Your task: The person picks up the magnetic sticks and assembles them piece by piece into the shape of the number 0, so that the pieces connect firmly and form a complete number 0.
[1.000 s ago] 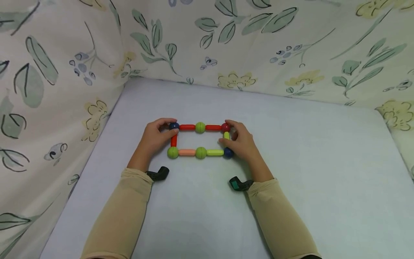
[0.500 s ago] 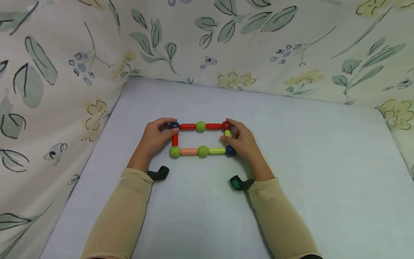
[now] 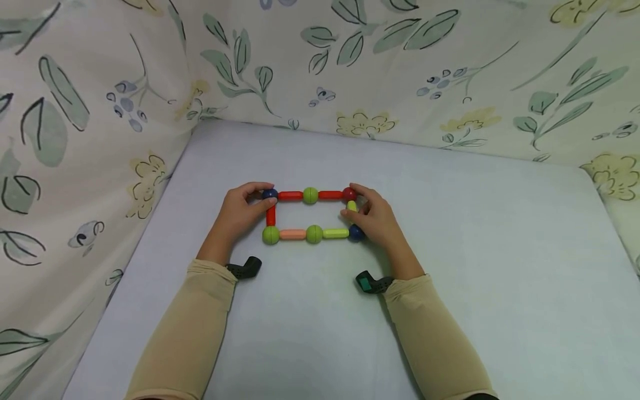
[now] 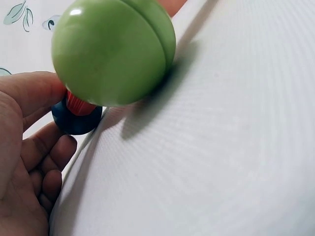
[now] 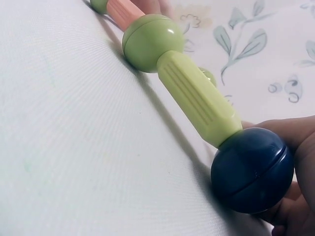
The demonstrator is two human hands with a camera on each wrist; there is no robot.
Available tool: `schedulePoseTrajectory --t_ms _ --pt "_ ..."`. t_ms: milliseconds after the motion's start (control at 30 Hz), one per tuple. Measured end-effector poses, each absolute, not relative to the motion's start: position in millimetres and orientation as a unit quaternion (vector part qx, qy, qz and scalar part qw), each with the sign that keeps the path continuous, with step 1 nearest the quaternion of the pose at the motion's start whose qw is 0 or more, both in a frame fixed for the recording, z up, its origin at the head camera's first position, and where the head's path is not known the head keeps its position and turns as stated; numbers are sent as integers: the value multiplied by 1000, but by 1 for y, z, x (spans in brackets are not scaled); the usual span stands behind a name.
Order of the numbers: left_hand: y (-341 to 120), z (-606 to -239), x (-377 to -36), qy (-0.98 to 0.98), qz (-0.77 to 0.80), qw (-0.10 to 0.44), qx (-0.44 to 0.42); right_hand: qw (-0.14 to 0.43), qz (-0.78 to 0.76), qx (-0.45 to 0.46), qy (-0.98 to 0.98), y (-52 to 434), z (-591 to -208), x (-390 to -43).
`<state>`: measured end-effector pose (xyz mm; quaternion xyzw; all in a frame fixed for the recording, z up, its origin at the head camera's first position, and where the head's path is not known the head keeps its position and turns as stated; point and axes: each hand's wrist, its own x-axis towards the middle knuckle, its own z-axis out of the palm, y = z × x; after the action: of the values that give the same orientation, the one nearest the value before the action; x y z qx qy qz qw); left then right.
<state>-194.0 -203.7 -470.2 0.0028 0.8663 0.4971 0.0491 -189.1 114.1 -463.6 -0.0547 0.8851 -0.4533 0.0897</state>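
A rectangle of magnetic building sticks and balls lies between my hands in the head view. My left hand pinches the dark blue ball at its far left corner. A red stick runs from there to the near green ball, large in the left wrist view. On the right short side, my right hand grips around the red ball and the yellow-green stick, partly hidden by the thumb. Another dark blue ball forms the near right corner, close against that hand.
Red sticks and a green ball form the far long side; a salmon stick, green ball and yellow-green stick form the near one. The white table meets floral cloth at the back and left.
The rectangle's near side has shifted slightly right, and its right side has moved a little away with my right hand. Both hands keep their hold; the last half second shows hardly any motion.
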Motion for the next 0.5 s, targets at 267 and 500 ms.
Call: schedulePoseTrajectory --t_ms 267,500 --pt "-203 -470 -194 866 497 32 31 57 -446 -6 893 114 -462 -187" --pt "-204 -471 -194 870 491 38 32 57 -407 28 911 127 -450 -186"
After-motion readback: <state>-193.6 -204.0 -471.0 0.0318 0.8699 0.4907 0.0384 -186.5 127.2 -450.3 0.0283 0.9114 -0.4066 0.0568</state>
